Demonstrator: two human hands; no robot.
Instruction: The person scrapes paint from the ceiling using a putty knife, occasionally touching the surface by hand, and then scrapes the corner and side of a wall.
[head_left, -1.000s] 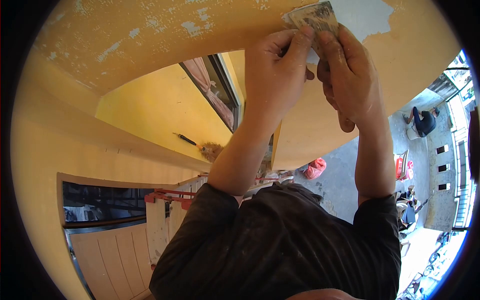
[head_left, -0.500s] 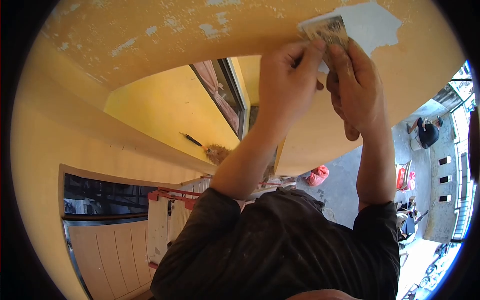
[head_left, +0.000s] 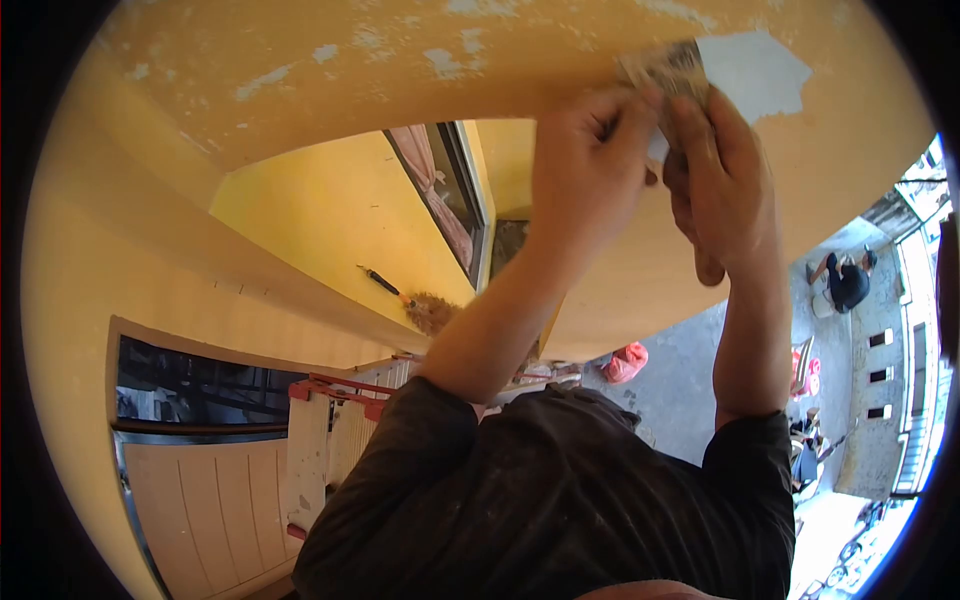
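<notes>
Both of my hands are raised to an orange painted wall (head_left: 420,70) high above the ground. My left hand (head_left: 590,170) and my right hand (head_left: 725,180) together grip a flat scraper blade (head_left: 672,68), pressed against the wall. Its blade lies at the left edge of a pale bare patch (head_left: 755,75) where the paint has come off. Small flaked spots dot the wall further left.
Below hang a yellow wall (head_left: 320,220) with a curtained window (head_left: 440,195) and a brush (head_left: 425,310) on a ledge. A red-edged wooden ladder (head_left: 320,440) stands under me. On the ground lie a red bag (head_left: 625,362), clutter, and a crouching person (head_left: 848,282).
My hands and the scraper have shifted slightly right along the wall toward the bare patch; the view has tilted a little.
</notes>
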